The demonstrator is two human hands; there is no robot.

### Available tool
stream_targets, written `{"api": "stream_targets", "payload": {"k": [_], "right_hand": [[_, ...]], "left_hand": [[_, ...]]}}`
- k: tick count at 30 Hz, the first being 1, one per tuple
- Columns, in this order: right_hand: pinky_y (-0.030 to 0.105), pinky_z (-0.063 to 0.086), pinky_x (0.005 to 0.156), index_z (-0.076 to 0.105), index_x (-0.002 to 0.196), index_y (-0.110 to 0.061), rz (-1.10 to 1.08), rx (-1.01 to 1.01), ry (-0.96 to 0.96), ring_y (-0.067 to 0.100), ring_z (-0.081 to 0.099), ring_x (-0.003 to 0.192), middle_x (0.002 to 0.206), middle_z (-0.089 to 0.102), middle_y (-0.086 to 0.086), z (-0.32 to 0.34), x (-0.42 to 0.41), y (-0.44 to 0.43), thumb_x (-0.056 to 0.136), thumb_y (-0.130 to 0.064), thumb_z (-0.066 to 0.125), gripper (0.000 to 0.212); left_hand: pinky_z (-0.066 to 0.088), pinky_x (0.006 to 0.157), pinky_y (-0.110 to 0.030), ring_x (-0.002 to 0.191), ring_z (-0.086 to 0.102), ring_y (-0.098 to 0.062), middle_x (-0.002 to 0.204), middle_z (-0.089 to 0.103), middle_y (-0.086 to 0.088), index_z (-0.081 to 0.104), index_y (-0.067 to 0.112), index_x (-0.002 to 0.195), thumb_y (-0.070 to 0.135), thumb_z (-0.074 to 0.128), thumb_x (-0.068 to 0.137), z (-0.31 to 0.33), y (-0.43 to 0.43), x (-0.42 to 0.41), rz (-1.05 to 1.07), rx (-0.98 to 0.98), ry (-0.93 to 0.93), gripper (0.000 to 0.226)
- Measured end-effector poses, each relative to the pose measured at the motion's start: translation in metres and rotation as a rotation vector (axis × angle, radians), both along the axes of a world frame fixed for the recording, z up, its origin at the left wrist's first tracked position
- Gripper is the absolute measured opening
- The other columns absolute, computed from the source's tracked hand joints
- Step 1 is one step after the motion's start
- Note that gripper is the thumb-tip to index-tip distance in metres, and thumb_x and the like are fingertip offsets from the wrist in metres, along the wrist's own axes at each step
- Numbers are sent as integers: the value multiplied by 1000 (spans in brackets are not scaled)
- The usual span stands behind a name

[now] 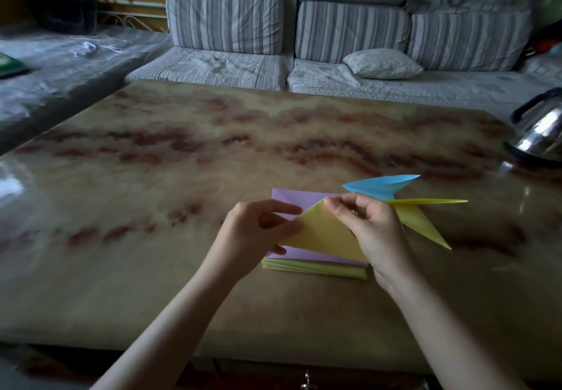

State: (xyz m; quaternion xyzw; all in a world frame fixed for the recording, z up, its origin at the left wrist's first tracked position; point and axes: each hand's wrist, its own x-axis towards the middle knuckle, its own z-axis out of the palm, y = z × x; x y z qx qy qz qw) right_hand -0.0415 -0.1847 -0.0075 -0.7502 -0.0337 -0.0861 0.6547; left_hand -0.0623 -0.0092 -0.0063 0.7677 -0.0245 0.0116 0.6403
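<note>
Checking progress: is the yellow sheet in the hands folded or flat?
Folded: the yellow sheet forms a triangle, pinched by the left hand and right hand over the paper stack.

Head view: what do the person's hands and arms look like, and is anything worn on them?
Two bare hands, left hand and right hand, with no gloves, rings or watch showing. Both forearms are uncovered down to the picture's lower edge: no sleeve, bracelet or marking in view.

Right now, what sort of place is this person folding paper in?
Most likely a home living room: a grey striped fabric sofa stands behind the glossy brown marbled table, and a shiny steel kettle sits at its right edge.
</note>
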Motion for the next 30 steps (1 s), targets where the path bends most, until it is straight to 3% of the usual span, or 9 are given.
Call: {"api": "stream_targets", "payload": {"k": [3,6,8,10,12,14,22,27,30], "right_hand": [[17,48,68,70,83,-19,54,-1,-13,5,61,69,77,68,-2,4,3,-6,84,-31,63,14],[13,44,80,69,92,-27,130,-290,-86,-6,61,83,92,70,-9,-2,4,-16,82,-30,65,11],[6,36,90,69,107,-26,192,-548,-110,-16,54,98,109,67,-14,-12,1,-19,78,-28,73,29],[13,31,105,63,122,-26,273,-738,-120,-8,47,120,128,57,-15,-20,0,-19,73,-33,78,52],[18,24,112,56,130,-28,325,-843,-128,-2,38,131,137,49,-17,-22,-3,-18,73,-38,77,62],[14,20,111,56,129,-28,338,-863,-141,-1,36,133,138,49,-17,-22,-3,-17,73,-38,77,60],[3,18,101,63,122,-23,339,-926,-206,-7,39,126,133,55,-13,-18,-4,-20,79,-37,72,46],[9,19,106,64,120,-26,368,-961,-234,1,42,130,134,55,-11,-17,-3,-22,81,-39,68,42],[17,32,104,70,111,-25,355,-924,-258,5,55,119,120,66,-11,-19,-3,-24,83,-40,67,32]], "left_hand": [[55,54,-24,61,66,-11,72,72,-6,73,20,86,3,70,80,0,15,6,100,21,-45,18],[59,62,-32,58,67,-11,67,72,3,72,27,83,8,71,80,-3,41,18,262,82,-93,20],[60,64,-37,54,66,-9,62,71,8,70,33,80,11,71,80,-7,57,26,377,123,-102,21],[60,67,-40,53,66,-8,68,72,4,71,27,85,11,70,82,-12,69,33,465,99,-99,16],[60,61,-28,52,66,-6,81,71,-7,70,15,97,8,67,84,-15,79,38,528,64,-77,16],[56,55,-18,58,66,-9,88,70,-11,68,8,105,7,65,85,-18,85,42,575,66,-53,20],[40,78,-24,98,61,-22,112,68,-13,65,9,116,22,63,87,-14,81,44,600,372,2,32],[36,98,-31,123,50,-29,128,58,-16,58,6,126,25,65,87,-14,70,41,523,542,-79,44],[33,102,-32,124,48,-30,129,58,-15,61,6,122,23,66,86,-15,69,42,476,625,-187,40]]}}
